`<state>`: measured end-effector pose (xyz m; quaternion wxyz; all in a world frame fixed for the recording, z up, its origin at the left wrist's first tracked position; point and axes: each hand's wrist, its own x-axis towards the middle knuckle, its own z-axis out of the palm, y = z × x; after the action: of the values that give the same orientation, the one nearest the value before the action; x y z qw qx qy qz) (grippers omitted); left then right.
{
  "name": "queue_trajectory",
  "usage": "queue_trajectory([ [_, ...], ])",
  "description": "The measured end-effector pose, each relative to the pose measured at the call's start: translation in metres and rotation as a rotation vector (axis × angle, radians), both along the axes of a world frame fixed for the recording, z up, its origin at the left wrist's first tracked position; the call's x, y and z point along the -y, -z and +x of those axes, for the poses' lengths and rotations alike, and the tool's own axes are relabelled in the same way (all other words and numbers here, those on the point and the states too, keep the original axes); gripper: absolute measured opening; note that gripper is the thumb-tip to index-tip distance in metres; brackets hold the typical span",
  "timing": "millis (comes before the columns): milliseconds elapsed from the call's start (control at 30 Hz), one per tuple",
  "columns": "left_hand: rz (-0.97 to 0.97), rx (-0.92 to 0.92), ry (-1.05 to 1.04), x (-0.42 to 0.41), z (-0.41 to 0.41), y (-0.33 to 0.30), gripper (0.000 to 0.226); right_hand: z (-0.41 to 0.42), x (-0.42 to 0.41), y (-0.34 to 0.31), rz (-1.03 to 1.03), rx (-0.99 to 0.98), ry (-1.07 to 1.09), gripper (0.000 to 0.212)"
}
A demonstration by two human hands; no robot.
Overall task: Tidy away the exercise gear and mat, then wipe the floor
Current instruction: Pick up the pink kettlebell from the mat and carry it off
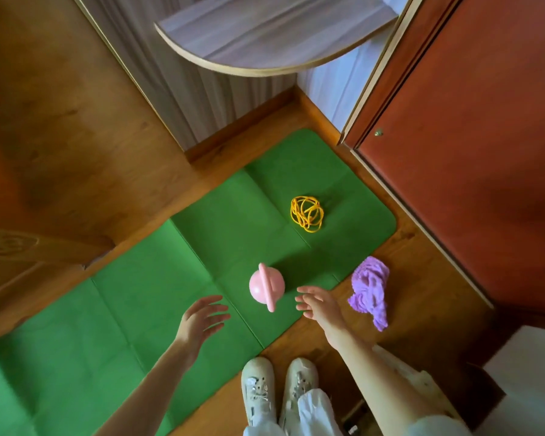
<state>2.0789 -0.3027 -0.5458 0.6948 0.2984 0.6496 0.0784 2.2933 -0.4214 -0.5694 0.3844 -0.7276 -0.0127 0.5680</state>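
A green folding mat [158,278] lies unrolled across the wooden floor. A pink kettlebell [266,286] stands on it near the mat's near edge. Farther back on the mat sits a bundle of yellow cord [307,214]. A crumpled purple cloth [370,292] lies on the floor right of the mat. My left hand [202,316] hovers over the mat left of the kettlebell, fingers spread and holding nothing. My right hand [318,302] hangs just right of the kettlebell, fingers extended toward it, not touching it.
My two white shoes [277,388] stand on the floor at the mat's near edge. A red-brown door [469,152] fills the right side. A rounded grey shelf [265,36] juts out above the far corner. Wooden furniture [44,121] borders the mat on the left.
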Motion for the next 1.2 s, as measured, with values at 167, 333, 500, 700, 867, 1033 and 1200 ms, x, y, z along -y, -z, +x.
queue_trajectory([
  [167, -0.017, 0.013, 0.067, -0.006, 0.005, 0.070, 0.024, -0.015, -0.017, 0.072, -0.008, -0.004, -0.072, 0.014],
  [333, -0.012, 0.023, 0.111, -0.008, 0.005, 0.140, 0.024, -0.026, -0.030, 0.139, -0.032, 0.032, -0.218, 0.014],
  [500, -0.009, 0.007, 0.115, -0.001, -0.001, 0.197, 0.022, -0.030, -0.037, 0.203, -0.072, 0.032, -0.262, 0.056],
  [700, -0.043, 0.023, 0.047, 0.002, -0.007, 0.242, 0.030, -0.038, -0.052, 0.252, -0.098, 0.026, -0.325, 0.075],
  [867, -0.060, 0.018, 0.027, 0.002, -0.011, 0.264, 0.030, -0.046, -0.062, 0.279, -0.102, 0.002, -0.278, 0.065],
  [1033, -0.052, 0.007, 0.001, -0.002, -0.017, 0.272, 0.030, -0.060, -0.070, 0.297, -0.075, -0.013, -0.155, 0.029],
  [1200, -0.017, -0.050, 0.005, -0.001, -0.021, 0.275, 0.028, -0.060, -0.070, 0.296, -0.128, -0.012, -0.101, 0.009],
])
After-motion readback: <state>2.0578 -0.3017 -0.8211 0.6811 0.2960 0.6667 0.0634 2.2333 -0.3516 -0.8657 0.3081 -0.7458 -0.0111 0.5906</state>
